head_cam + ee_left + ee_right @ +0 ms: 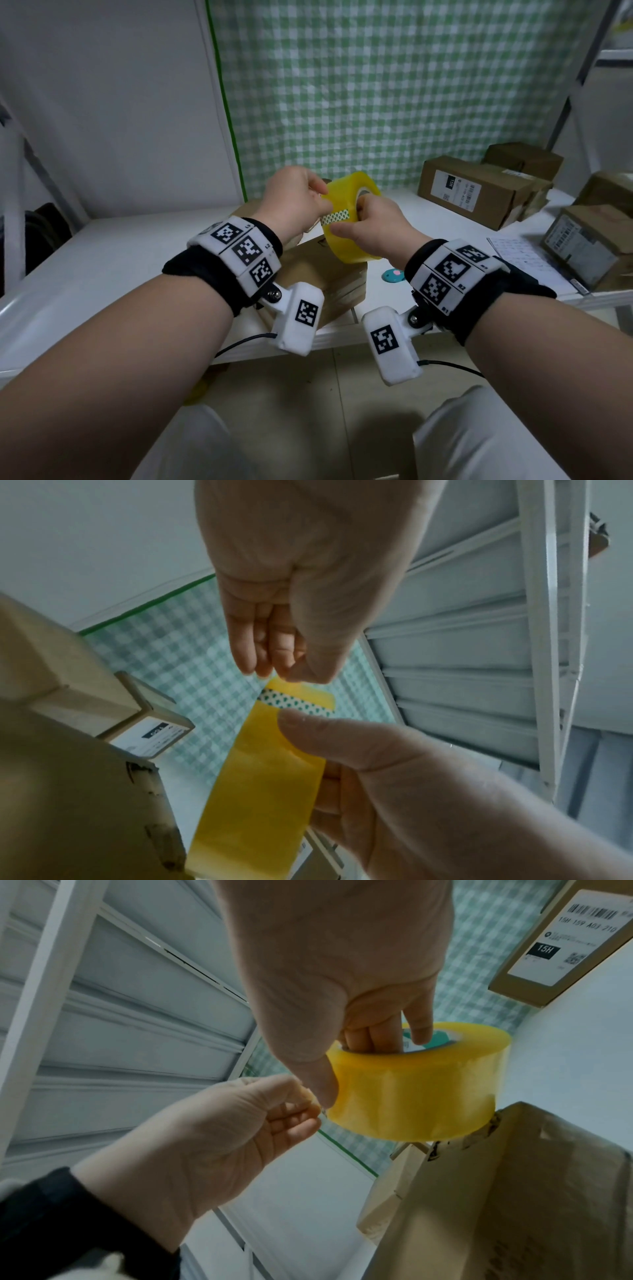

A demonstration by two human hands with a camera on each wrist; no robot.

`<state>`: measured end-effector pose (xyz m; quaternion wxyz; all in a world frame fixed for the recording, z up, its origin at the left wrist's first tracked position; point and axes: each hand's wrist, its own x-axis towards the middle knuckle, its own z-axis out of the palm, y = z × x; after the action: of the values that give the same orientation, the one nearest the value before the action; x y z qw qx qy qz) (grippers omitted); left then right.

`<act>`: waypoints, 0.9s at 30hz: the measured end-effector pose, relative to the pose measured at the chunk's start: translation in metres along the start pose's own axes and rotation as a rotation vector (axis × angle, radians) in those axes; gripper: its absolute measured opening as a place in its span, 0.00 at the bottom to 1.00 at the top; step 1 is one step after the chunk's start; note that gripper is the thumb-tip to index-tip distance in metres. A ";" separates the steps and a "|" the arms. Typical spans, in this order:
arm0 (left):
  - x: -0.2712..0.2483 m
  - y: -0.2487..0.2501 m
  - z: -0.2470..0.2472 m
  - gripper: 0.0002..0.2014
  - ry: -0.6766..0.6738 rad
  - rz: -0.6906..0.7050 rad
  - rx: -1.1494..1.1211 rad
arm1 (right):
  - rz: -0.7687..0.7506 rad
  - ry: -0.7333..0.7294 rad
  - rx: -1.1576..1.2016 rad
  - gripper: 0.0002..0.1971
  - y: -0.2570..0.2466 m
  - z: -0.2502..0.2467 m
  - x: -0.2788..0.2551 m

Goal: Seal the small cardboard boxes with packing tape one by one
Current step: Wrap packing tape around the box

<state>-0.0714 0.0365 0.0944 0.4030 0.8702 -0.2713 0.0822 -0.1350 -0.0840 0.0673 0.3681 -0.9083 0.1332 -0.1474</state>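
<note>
Right hand grips my tape roll, fingers through its core; left hand pinches the tape end, both above a cardboard box on the table.

Both hands raised together, left hand pinching, right hand gripping.

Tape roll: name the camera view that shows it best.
The right wrist view: the whole tape roll shows, with the right hand hooked through its core. The head view shows it partly covered by both hands. The left wrist view shows only its outer band and patterned end tab, which the left hand pinches.
</note>
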 end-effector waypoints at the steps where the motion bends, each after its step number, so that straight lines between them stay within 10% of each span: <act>1: 0.000 0.000 0.000 0.07 -0.022 -0.041 -0.081 | 0.001 0.002 0.000 0.18 0.000 -0.001 0.000; 11: 0.004 -0.002 -0.003 0.06 -0.190 -0.102 -0.314 | 0.023 0.015 0.081 0.16 0.000 -0.006 0.000; 27: 0.003 0.014 0.003 0.03 0.023 0.356 0.299 | 0.060 0.005 -0.007 0.19 -0.003 -0.026 -0.003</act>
<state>-0.0771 0.0255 0.1026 0.2518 0.8576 -0.4008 0.2010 -0.1468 -0.0970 0.0866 0.3690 -0.9047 0.1620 -0.1381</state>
